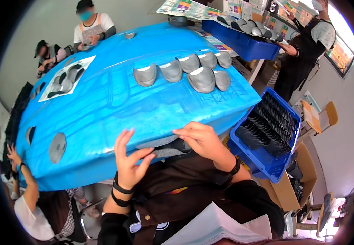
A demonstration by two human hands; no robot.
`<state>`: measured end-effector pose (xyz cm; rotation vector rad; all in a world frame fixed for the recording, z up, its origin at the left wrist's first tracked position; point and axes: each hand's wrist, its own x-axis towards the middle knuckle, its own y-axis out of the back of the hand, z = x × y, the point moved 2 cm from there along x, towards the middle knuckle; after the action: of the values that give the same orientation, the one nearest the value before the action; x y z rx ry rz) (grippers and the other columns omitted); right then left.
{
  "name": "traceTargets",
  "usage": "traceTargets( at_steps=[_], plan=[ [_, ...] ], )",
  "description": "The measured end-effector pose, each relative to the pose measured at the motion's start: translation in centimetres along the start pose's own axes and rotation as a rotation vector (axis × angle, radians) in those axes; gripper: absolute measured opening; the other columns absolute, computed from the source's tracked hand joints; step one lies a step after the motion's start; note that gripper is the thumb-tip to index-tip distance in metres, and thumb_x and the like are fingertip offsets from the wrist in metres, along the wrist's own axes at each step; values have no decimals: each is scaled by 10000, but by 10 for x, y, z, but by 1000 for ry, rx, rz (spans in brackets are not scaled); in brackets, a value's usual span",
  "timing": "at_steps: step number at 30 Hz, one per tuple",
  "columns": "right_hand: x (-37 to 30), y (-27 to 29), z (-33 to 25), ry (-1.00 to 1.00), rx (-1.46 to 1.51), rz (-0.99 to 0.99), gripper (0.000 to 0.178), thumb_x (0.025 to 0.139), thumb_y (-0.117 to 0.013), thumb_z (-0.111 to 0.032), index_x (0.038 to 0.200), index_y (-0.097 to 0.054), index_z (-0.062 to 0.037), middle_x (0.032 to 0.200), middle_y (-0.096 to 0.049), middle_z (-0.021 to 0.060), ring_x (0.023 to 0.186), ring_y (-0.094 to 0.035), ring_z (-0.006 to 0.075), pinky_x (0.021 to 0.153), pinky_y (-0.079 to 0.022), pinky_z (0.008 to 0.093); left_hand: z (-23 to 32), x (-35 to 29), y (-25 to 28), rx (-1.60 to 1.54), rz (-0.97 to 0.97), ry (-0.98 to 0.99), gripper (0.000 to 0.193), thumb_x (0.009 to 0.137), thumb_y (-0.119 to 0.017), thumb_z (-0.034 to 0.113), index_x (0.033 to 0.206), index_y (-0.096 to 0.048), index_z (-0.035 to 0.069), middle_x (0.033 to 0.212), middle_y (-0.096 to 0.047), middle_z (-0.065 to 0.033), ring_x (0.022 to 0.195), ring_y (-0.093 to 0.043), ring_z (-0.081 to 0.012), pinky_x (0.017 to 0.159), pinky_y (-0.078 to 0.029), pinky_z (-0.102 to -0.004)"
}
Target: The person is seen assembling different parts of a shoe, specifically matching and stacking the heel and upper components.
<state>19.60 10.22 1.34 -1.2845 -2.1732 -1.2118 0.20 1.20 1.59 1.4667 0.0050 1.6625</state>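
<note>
A curved grey-black piece (pixel 157 142) is pinched by left fingers (pixel 140 154) and right fingers (pixel 186 133); rightward, black pieces (pixel 266 126) are stacked in a blue plastic crate (pixel 251 160).

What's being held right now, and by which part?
The right hand holds a grey-and-black fabric piece by its right end; the left hand is at its left side, grip unclear.

Left hand (pixel 130 163) upright, thumb and index tips close, pointing right, other fingers raised; right hand (pixel 198 138) fingers bent, tips bunched leftward. Forearms (pixel 226 160) angle inward.
</note>
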Motion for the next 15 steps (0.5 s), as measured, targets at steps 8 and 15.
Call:
traceTargets(
  at_steps=[8,15],
  plan=[
    [3,-12,-8,-168,95,243,328,754,-565,-104,1064,-506,-17,844,-531,89,704,-517,223,634,-412,272,-17,0,-11,-314,109,211,166,682,-618,3,831,-547,3,736,-551,-92,620,-508,-153,572,-401,-227],
    [12,-40,-41,371,-445,111,323,682,-593,-158,990,-539,-78,964,-506,60,932,-469,199,823,-362,366,-25,27,-43,-1332,396,780,102,803,-507,59,884,-445,57,808,-521,-20,713,-500,-78,615,-410,-204]
  ],
)
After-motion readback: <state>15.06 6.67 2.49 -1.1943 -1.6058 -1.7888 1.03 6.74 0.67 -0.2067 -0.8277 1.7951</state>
